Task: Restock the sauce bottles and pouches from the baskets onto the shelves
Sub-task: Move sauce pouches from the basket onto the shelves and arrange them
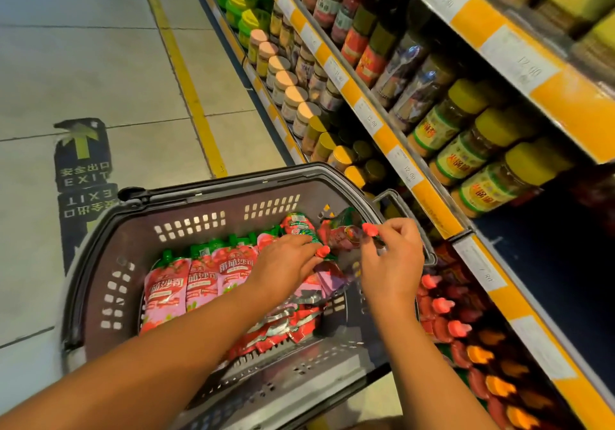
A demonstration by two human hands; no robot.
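Supermarket aisle, head view — shelves (429, 196) of jars on the right, dark basket (109, 230) below holding a row of red sauce pouches (199, 283). Left hand (286, 266) grips one pouch (299, 230) near its cap; right hand (392, 263) pinches another pouch (342, 230) by its red cap — both over the basket's shelf-side end.

Shop aisle, grocery type. Tiered shelves (429, 193) with yellow edge strips and price tags (408, 166), rows of jars (479, 150), plastic shopping basket (100, 246), EXIT floor sticker (83, 163) on tiled floor (66, 63).
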